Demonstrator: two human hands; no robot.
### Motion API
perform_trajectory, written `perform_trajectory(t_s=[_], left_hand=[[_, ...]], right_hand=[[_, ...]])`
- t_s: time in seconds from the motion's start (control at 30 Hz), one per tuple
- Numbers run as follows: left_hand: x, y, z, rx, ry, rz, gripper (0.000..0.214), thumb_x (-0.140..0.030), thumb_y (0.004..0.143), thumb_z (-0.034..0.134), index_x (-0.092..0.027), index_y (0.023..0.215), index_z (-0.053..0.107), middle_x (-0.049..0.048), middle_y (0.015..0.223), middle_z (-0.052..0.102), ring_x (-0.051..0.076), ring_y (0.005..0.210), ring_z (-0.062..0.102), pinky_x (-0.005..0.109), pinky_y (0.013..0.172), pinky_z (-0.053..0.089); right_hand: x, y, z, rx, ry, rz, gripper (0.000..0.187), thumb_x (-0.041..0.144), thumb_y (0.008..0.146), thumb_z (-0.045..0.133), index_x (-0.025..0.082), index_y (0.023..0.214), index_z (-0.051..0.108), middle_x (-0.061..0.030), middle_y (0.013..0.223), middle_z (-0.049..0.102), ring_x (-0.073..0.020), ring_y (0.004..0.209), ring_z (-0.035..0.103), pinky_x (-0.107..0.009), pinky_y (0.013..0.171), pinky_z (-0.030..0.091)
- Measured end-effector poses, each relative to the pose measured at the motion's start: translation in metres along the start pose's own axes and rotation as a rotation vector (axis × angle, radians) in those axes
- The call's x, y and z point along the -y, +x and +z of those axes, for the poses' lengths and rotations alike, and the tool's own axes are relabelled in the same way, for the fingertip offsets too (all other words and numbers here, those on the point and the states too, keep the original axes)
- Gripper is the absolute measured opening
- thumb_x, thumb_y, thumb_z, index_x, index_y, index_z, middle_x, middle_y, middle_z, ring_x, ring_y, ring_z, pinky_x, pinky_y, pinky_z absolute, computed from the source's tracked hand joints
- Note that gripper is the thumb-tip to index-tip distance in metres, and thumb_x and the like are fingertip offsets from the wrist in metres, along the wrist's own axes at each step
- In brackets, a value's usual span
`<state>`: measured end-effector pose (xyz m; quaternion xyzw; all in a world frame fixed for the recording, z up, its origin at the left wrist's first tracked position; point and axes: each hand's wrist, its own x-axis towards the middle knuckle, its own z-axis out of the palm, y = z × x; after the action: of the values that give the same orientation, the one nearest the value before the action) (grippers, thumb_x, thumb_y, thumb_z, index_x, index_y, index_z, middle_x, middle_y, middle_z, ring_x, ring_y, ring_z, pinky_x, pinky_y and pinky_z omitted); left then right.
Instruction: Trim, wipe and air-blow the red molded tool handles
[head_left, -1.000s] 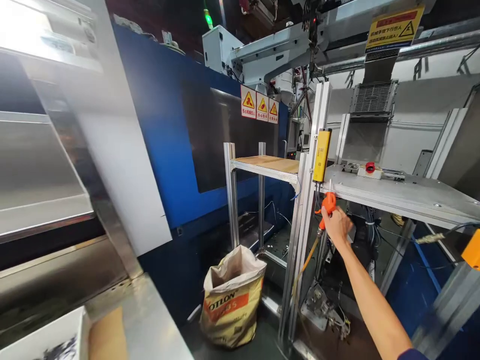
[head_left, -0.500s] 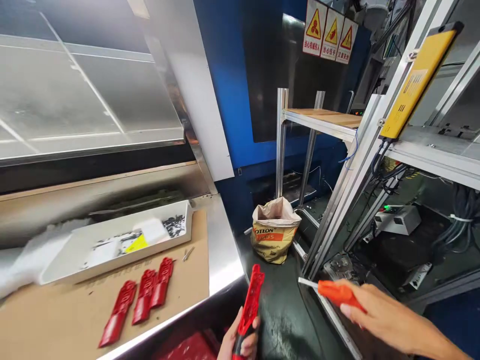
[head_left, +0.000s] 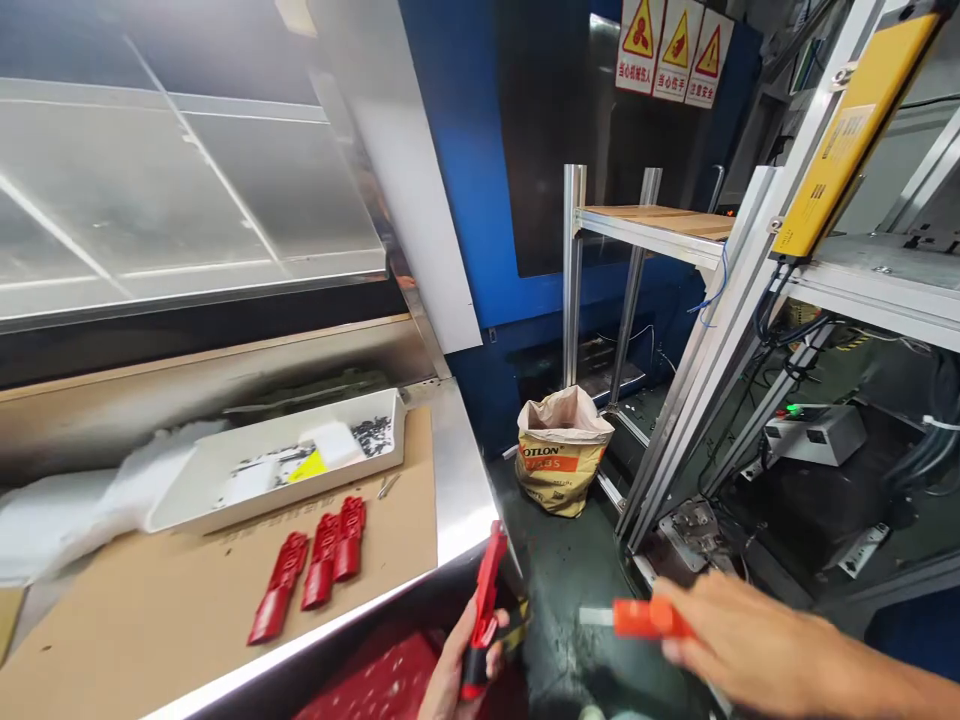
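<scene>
My left hand (head_left: 459, 650) is wrapped round a red plastic part (head_left: 487, 580) with a black lower end, held upright and tilted in front of the bench corner. My right hand (head_left: 739, 635), smeared by motion, grips an orange-handled knife (head_left: 645, 617). Its pale, blurred blade points left toward the red part, with a gap between them. On the brown cardboard (head_left: 394, 560) to the left lie several similar pieces, among them a red part (head_left: 279, 590) at the near end of a short row.
A white tray (head_left: 225, 520) with black bits, white pieces and a yellow piece rests on the cardboard. Beyond the metal bench edge (head_left: 472, 500), an open paper sack (head_left: 564, 465) stands on the floor. An aluminium frame (head_left: 675, 400) rises at the right. Something dark red (head_left: 382, 680) sits below the bench.
The red part in my left hand has turned more edge-on and moved slightly left. My right hand and the knife have swung lower. The whole view has shifted a little.
</scene>
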<state>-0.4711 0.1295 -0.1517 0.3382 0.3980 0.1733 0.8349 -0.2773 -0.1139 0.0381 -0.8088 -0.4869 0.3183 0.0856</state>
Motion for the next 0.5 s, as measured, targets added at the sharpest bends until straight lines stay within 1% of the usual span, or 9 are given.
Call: perform_trajectory(t_s=[0.07, 0.17, 0.2, 0.23, 0.3, 0.37, 0.4, 0.43, 0.5], left_hand=[[-0.005, 0.0, -0.006, -0.045, 0.159, 0.123, 0.069, -0.057, 0.053, 0.086, -0.018, 0.108, 0.068, 0.0034, 0.074, 0.073, 0.009, 0.047, 0.051, 0.02, 0.042, 0.042], [-0.011, -0.005, -0.008, -0.097, 0.381, 0.263, 0.078, -0.052, 0.058, 0.085, -0.017, 0.124, 0.062, 0.0031, 0.079, 0.073, 0.015, 0.055, 0.057, 0.024, 0.049, 0.045], [-0.013, -0.007, -0.007, -0.123, 0.417, 0.294, 0.078, -0.049, 0.058, 0.086, -0.018, 0.125, 0.061, 0.003, 0.081, 0.074, 0.018, 0.061, 0.06, 0.025, 0.054, 0.047], [-0.014, -0.009, -0.005, -0.147, 0.465, 0.325, 0.076, -0.046, 0.059, 0.086, -0.019, 0.126, 0.061, 0.0032, 0.085, 0.074, 0.021, 0.07, 0.064, 0.026, 0.06, 0.049], [-0.013, -0.013, -0.004, -0.174, 0.664, 0.421, 0.069, -0.044, 0.064, 0.082, -0.022, 0.126, 0.062, 0.0052, 0.098, 0.076, 0.028, 0.089, 0.067, 0.03, 0.076, 0.051], [-0.011, -0.014, -0.006, -0.175, 0.91, 0.528, 0.058, -0.043, 0.07, 0.076, -0.026, 0.124, 0.064, 0.006, 0.111, 0.074, 0.031, 0.103, 0.066, 0.035, 0.09, 0.049], [-0.009, -0.013, -0.007, -0.167, 1.012, 0.57, 0.051, -0.042, 0.073, 0.073, -0.028, 0.122, 0.066, 0.0056, 0.115, 0.073, 0.032, 0.105, 0.065, 0.037, 0.094, 0.047], [-0.007, -0.012, -0.01, -0.156, 1.08, 0.594, 0.045, -0.041, 0.075, 0.069, -0.03, 0.119, 0.067, 0.005, 0.117, 0.072, 0.032, 0.106, 0.065, 0.04, 0.096, 0.047], [-0.005, -0.009, -0.014, -0.126, 1.129, 0.596, 0.038, -0.038, 0.077, 0.063, -0.031, 0.114, 0.07, 0.0046, 0.115, 0.073, 0.034, 0.104, 0.066, 0.045, 0.094, 0.048]], right_hand=[[0.002, 0.003, 0.002, 0.079, -0.004, -0.07, 0.023, 0.035, 0.09, 0.047, 0.025, 0.104, 0.062, -0.0061, 0.092, 0.067, -0.0251, 0.085, 0.062, -0.034, 0.075, 0.043], [0.003, 0.008, 0.007, 0.002, -0.03, -0.062, 0.027, 0.037, 0.093, 0.039, 0.024, 0.108, 0.059, -0.0076, 0.095, 0.066, -0.0263, 0.088, 0.062, -0.036, 0.078, 0.043], [0.004, 0.009, 0.009, 0.017, -0.037, -0.066, 0.027, 0.037, 0.094, 0.038, 0.024, 0.107, 0.059, -0.008, 0.096, 0.066, -0.0273, 0.089, 0.062, -0.037, 0.078, 0.043], [0.004, 0.011, 0.011, 0.072, -0.043, -0.082, 0.026, 0.037, 0.093, 0.04, 0.025, 0.106, 0.059, -0.008, 0.096, 0.066, -0.0283, 0.09, 0.062, -0.037, 0.076, 0.043], [0.005, 0.013, 0.012, 0.157, -0.048, -0.104, 0.023, 0.036, 0.091, 0.042, 0.025, 0.103, 0.059, -0.0077, 0.095, 0.066, -0.0291, 0.09, 0.063, -0.037, 0.074, 0.043], [0.008, 0.014, 0.009, 0.113, -0.055, -0.074, 0.026, 0.035, 0.093, 0.038, 0.024, 0.106, 0.058, -0.009, 0.096, 0.066, -0.0294, 0.092, 0.063, -0.039, 0.077, 0.043], [0.009, 0.014, 0.006, 0.083, -0.062, -0.054, 0.028, 0.034, 0.094, 0.036, 0.022, 0.108, 0.057, -0.0101, 0.097, 0.066, -0.0299, 0.092, 0.062, -0.04, 0.079, 0.042], [0.01, 0.014, 0.003, 0.084, -0.068, -0.046, 0.029, 0.035, 0.094, 0.035, 0.022, 0.108, 0.057, -0.0107, 0.098, 0.066, -0.0304, 0.093, 0.062, -0.041, 0.079, 0.042], [0.011, 0.014, -0.003, 0.148, -0.068, -0.075, 0.029, 0.036, 0.092, 0.038, 0.021, 0.106, 0.058, -0.01, 0.094, 0.066, -0.0307, 0.091, 0.063, -0.039, 0.076, 0.042]])
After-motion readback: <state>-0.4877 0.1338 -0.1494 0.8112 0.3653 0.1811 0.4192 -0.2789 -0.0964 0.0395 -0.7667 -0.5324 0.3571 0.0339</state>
